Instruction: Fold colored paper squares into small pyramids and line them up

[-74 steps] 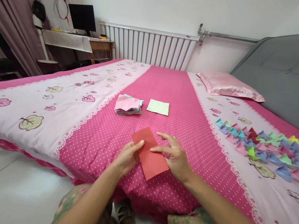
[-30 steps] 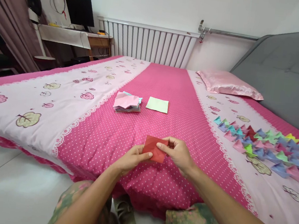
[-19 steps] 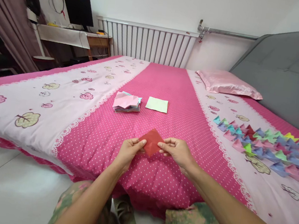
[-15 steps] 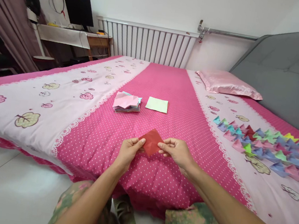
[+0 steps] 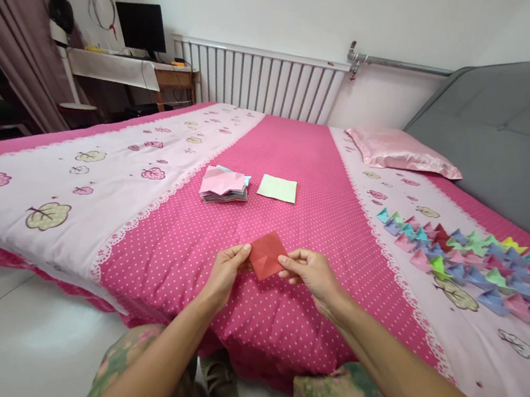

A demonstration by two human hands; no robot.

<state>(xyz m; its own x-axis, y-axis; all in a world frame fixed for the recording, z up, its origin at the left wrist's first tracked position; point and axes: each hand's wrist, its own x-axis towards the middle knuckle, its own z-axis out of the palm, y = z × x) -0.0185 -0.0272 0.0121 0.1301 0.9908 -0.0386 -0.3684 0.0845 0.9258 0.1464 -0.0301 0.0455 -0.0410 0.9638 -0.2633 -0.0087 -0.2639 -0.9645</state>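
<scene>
Bedroom w/ a wide bed [image 5: 182, 240], pink dotted sheet down the middle, serving as my work surface. Left hand [image 5: 225, 272] and right hand [image 5: 312, 272] meet just above the sheet near its front edge; fingers [image 5: 286, 262] on each side are pinching the red paper [image 5: 266, 255], thumb over, other fingers under. Paper is folded to a small diamond, held off the sheet by its 9 and 3 o'clock corners, I'd say so the creases stay visible and tight. At 12 o'clock from the hands, well apart, lies a single pale green sheet [image 5: 277, 188]; at 11 o'clock a stack of coloured paper [image 5: 225, 185], pink on top, probably kept within arm's reach as stock. At 3 o'clock, over on the white part of the sheet, rows of folded paper pieces [image 5: 468, 257] in blue, pink, green, yellow, red, lined up clear of the hands. Pink pillow [image 5: 399, 152] at 1 o'clock, by the grey headboard [image 5: 509, 138]; radiator [image 5: 264, 82] along the back wall.
</scene>
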